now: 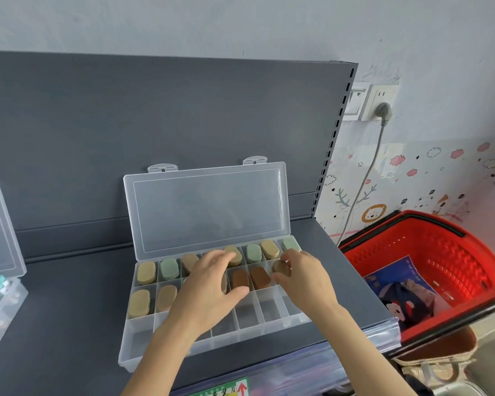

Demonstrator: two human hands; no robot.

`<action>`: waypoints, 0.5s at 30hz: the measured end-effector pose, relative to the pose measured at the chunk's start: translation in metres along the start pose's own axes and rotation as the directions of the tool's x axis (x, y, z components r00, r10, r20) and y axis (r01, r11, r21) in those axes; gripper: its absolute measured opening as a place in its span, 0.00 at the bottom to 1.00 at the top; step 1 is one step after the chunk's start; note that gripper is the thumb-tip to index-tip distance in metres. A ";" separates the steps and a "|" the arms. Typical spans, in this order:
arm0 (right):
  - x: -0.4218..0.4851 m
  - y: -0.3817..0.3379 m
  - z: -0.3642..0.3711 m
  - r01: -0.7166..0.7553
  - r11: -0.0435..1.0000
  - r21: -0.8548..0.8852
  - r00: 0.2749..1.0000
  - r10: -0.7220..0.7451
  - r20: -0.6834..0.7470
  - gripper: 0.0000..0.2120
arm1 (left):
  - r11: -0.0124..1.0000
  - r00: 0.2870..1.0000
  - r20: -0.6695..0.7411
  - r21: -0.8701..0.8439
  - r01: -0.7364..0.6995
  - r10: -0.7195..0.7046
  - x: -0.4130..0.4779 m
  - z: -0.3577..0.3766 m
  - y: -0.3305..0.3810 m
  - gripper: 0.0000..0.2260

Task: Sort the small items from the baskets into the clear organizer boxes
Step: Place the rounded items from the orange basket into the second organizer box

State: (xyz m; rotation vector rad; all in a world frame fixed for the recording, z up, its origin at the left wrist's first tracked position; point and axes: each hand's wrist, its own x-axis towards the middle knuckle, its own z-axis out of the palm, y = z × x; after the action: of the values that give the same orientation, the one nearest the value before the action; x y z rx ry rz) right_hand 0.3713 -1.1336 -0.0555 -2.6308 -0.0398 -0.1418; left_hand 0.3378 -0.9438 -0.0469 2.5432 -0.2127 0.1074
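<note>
A clear organizer box [143, 342] lies open on the dark grey shelf, its lid leaning against the back panel. Tan, green and brown oval pads fill its back and middle rows; the front row holds nothing. My left hand [212, 284] reaches over the middle row, fingers curved round a brown pad [224, 282] that is mostly hidden. My right hand [300, 274] pinches another brown oval pad [280, 267] over a compartment at the right end of the middle row. Two brown pads [239, 278] sit between the hands.
A red shopping basket [452, 252] stands to the right of the shelf with a blue printed packet [397, 290] inside. A second clear organizer box [0, 304] sits open at the left edge. A plugged cable [363, 178] hangs on the wall.
</note>
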 end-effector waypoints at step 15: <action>-0.005 -0.008 -0.010 0.207 0.978 -0.005 0.976 -0.206 0.071 0.18 | 0.951 0.999 -0.048 0.308 0.008 0.008 0.000 -0.003 -0.003 0.31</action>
State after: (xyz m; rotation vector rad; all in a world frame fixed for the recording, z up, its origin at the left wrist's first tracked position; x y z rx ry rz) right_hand 0.3651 -1.1317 -0.0441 -2.6380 -0.3381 -0.1204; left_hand 0.3379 -0.9397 -0.0460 2.8475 -0.1889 0.2180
